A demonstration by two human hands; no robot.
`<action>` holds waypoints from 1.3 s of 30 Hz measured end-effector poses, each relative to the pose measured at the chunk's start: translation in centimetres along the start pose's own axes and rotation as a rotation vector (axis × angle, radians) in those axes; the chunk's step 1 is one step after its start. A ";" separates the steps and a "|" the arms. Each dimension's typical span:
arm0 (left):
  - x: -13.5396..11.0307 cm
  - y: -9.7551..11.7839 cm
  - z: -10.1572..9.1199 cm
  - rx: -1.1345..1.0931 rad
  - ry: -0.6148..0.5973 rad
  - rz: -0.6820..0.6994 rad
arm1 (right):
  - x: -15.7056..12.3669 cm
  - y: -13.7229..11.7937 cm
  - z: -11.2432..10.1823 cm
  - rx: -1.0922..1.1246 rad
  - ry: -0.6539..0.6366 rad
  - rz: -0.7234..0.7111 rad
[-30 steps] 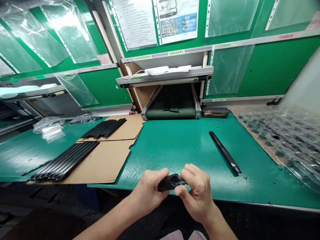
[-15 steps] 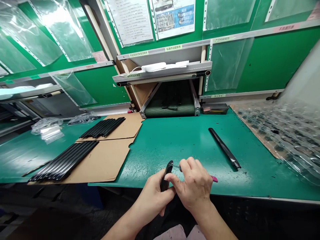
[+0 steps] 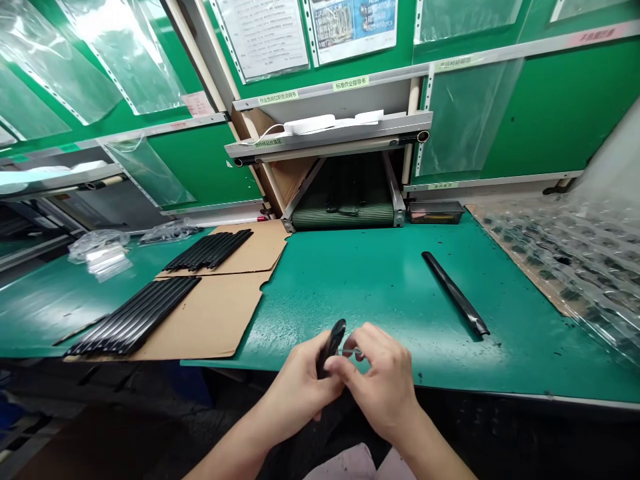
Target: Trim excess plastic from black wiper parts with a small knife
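My left hand (image 3: pixel 300 387) is closed round a long black plastic part (image 3: pixel 332 344), held upright at the near edge of the green table (image 3: pixel 360 293). My right hand (image 3: pixel 383 383) is pinched on a thin metal tool whose tip (image 3: pixel 350 351) touches the black part near its top end. The tool's handle is hidden behind my fingers. Both hands meet just over the table's front edge.
One black strip (image 3: pixel 455 293) lies loose on the mat to the right. Two rows of black strips (image 3: pixel 135 317) (image 3: pixel 210 250) rest on cardboard sheets at left. Clear blister trays (image 3: pixel 565 257) fill the right side. A small conveyor (image 3: pixel 345 207) and a dark tray (image 3: pixel 435 212) stand at the back.
The black part went from lying across between my hands to standing upright in my left hand. My right hand brought the thin tool's tip against it; the pink handle end is now hidden.
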State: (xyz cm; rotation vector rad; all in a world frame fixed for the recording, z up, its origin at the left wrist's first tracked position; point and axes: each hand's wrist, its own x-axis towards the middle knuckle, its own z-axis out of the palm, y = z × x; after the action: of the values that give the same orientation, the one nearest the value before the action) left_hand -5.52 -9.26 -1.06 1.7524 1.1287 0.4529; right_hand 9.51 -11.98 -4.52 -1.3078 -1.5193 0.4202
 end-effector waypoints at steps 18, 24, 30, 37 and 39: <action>5.3 -1.5 0.3 -1.228 0.357 -0.112 | -4.1 -0.9 3.7 0.050 -0.023 -0.212; 5.2 -1.3 -0.8 -1.101 0.398 0.022 | -3.8 -0.2 3.2 -0.246 -0.099 -0.130; 5.0 -2.0 -1.0 -1.032 0.387 0.028 | -3.2 0.0 3.0 -0.390 -0.132 -0.181; 5.1 -2.1 -0.9 -1.021 0.345 -0.005 | -3.0 0.1 2.9 -0.421 -0.129 -0.211; 5.1 -2.0 -0.8 -1.045 0.326 -0.016 | -3.1 0.0 2.9 -0.400 -0.120 -0.227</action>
State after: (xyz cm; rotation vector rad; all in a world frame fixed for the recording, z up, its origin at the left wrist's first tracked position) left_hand -4.55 -4.34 -3.34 0.7614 0.8540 1.1067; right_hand 6.62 -13.63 -7.14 -1.4087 -1.8974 0.0485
